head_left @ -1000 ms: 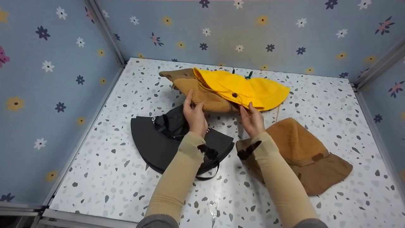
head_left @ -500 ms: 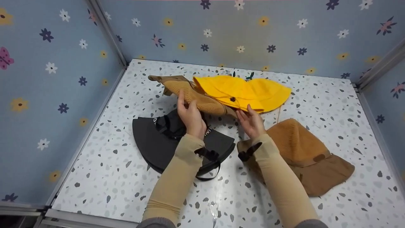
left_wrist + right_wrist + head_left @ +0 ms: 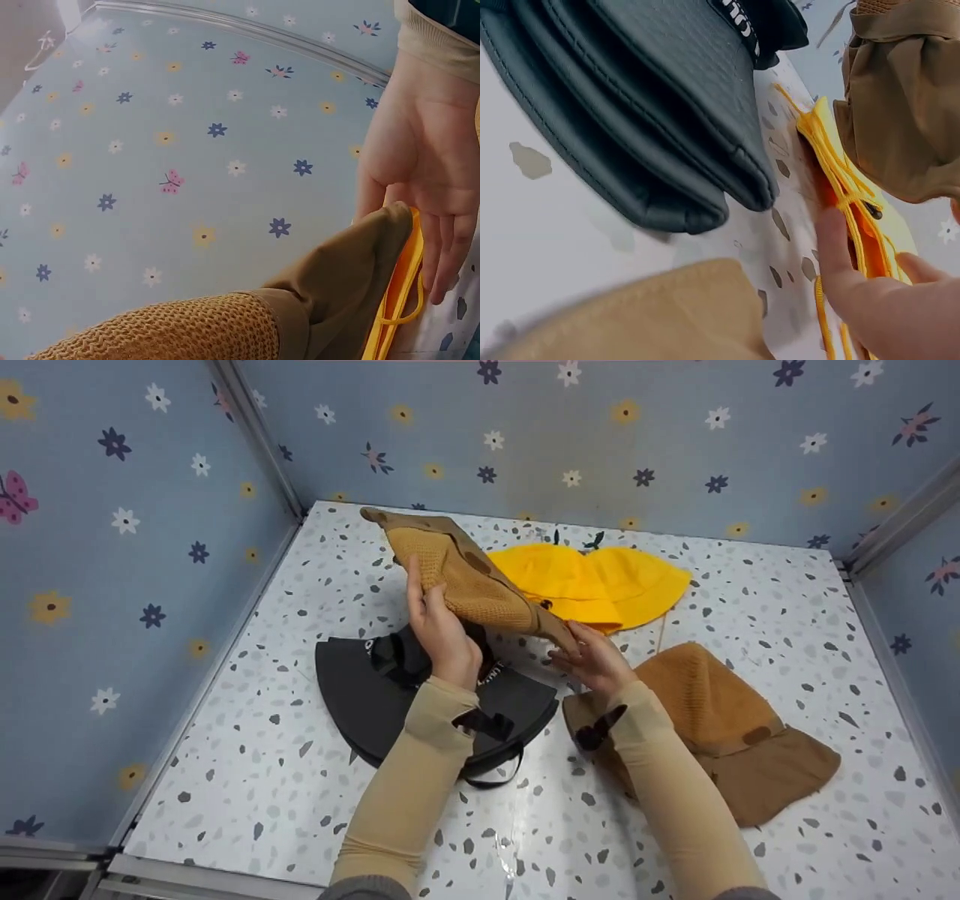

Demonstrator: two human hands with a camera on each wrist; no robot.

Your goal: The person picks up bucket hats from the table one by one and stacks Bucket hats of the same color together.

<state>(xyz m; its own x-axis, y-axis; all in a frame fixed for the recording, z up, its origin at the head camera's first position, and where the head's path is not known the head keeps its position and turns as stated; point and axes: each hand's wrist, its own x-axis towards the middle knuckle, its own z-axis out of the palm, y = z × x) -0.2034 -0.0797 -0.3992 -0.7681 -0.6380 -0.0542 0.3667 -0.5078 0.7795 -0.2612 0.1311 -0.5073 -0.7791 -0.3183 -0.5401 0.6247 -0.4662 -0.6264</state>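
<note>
A tan knit bucket hat with a brown brim [image 3: 480, 585] is held up at the centre of the head view, tilted down to the right. My left hand [image 3: 442, 641] grips its crown from below, fingers under the knit and thumb along the side. At the brim's lower right end, my right hand [image 3: 596, 660] pinches the edge. Just behind lies a yellow bucket hat [image 3: 607, 585] with a cord; in the right wrist view my right hand [image 3: 907, 300] overlaps its folded yellow brim [image 3: 855, 210]. The left wrist view shows the brown brim [image 3: 345, 270] beside the right hand's palm [image 3: 431, 165].
A black wide-brimmed hat [image 3: 360, 705] lies beneath the left forearm, with a strap loop at its front. Another brown bucket hat [image 3: 720, 720] lies under and beside the right forearm. Flower-patterned walls [image 3: 450, 405] enclose the speckled table [image 3: 225, 750] at the back and sides.
The tan hat has been drawn left and away from the yellow hat, then lifted. The yellow hat has settled onto the table. My right hand has shifted from the yellow brim to the tan hat's brim.
</note>
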